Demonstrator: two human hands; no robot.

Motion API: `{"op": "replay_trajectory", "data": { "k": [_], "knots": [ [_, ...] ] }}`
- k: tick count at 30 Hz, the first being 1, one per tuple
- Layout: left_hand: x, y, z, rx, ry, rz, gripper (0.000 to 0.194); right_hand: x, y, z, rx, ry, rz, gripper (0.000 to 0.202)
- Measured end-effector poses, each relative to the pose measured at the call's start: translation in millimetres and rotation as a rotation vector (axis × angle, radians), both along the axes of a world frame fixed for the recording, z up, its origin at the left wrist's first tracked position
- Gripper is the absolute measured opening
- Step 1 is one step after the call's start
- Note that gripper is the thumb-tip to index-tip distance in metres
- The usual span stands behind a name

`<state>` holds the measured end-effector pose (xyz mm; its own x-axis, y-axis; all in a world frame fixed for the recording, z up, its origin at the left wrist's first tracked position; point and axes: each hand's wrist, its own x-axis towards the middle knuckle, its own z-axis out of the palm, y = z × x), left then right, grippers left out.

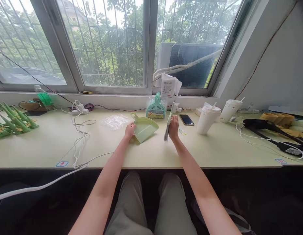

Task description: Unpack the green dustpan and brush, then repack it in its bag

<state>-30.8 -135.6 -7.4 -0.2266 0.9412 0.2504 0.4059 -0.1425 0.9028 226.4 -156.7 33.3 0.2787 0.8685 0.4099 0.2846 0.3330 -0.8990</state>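
Green dustpan (144, 129), handle toward left hand (129, 131).

One view only, from a camera on the person's head. It looks forward and steeply down over the desk (151, 153), high enough to take in the whole width of the window (109, 42) behind the desk. The desk's near edge runs across mid-frame; below it come the person's own knees. Both forearms reach out from the bottom edge, so the camera sits close to the desk.
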Motion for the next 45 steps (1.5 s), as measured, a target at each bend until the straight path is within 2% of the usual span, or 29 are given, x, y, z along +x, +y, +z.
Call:
{"op": "replay_trajectory", "data": {
  "k": [2,4,9,15,21,27,32,34,36,39,40,41,43,45],
  "knots": [
    [-8.3,-0.2,1.0,-0.072,0.126,0.049,0.034,14.6,2.5,-3.0,0.056,-0.401,-0.175,0.029],
    [-10.7,-2.0,0.5,-0.130,0.266,0.056,0.030,22.3,5.8,-11.8,0.006,-0.637,-0.284,0.029],
    [-4.3,-6.6,-2.1,-0.113,0.502,0.076,0.031,25.7,16.4,-36.5,-0.125,-0.826,-0.357,0.031],
    [-3.6,-12.5,2.7,-0.136,0.496,0.135,0.043,24.5,19.7,-41.0,-0.170,-0.883,-0.288,0.030],
    [-4.7,-13.0,3.7,-0.153,0.492,0.201,0.040,20.7,16.3,-38.7,-0.271,-0.940,-0.228,0.032],
    [-4.8,-14.7,6.0,-0.183,0.412,0.147,0.029,19.7,13.6,-33.7,-0.356,-0.873,-0.157,0.028],
    [-3.2,-16.6,6.7,-0.143,0.478,0.109,0.026,18.0,11.1,-25.5,-0.287,-0.725,-0.191,0.026],
    [2.4,-17.9,5.4,-0.102,0.493,0.084,0.026,15.6,10.0,-23.3,-0.229,-0.650,-0.155,0.026],
    [12.1,-20.7,3.7,-0.044,0.502,-0.017,0.029,10.8,8.1,-23.1,-0.184,-0.639,-0.048,0.026],
    [28.5,-26.8,2.2,0.061,0.503,-0.344,0.031,0.0,3.8,-25.7,-0.145,-0.719,0.126,0.024],
    [32.2,-28.3,2.4,0.106,0.502,-0.407,0.028,-3.7,2.3,-26.8,-0.136,-0.745,0.165,0.022],
    [34.1,-29.1,2.8,0.160,0.505,-0.404,0.023,-7.0,1.0,-27.9,-0.127,-0.762,0.194,0.021],
    [32.4,-28.0,3.8,0.283,0.534,-0.251,0.017,-11.7,-0.7,-29.7,-0.107,-0.776,0.236,0.020],
    [25.5,-23.7,3.0,0.369,0.571,-0.118,0.031,-13.6,-0.9,-31.1,-0.089,-0.776,0.257,0.021]
  ]
}}
